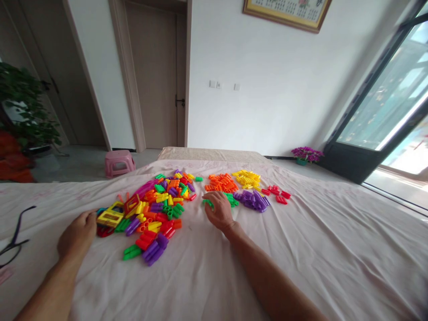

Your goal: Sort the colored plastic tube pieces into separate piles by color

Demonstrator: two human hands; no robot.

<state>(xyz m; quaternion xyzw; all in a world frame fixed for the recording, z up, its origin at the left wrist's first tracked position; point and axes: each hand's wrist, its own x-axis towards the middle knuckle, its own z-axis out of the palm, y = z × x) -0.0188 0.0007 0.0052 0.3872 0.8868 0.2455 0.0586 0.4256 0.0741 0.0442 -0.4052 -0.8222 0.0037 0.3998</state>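
Observation:
On the left, my left hand rests on the cloth with its fingers curled together. Its fingertips meet the edge of the flat yellow plastic frames; whatever they grip is hidden. My right hand is lowered at the green pile, palm down and fingers bent. A green plastic block shows under its fingertips, partly covered. Between my hands spreads a mixed heap of tube-shaped plastic blocks in green, yellow, red, orange and purple.
Sorted piles of orange blocks, yellow blocks, purple blocks and red blocks lie around my right hand. Eyeglasses sit at far left. A wrinkled pale cloth covers the surface; a pink stool stands beyond.

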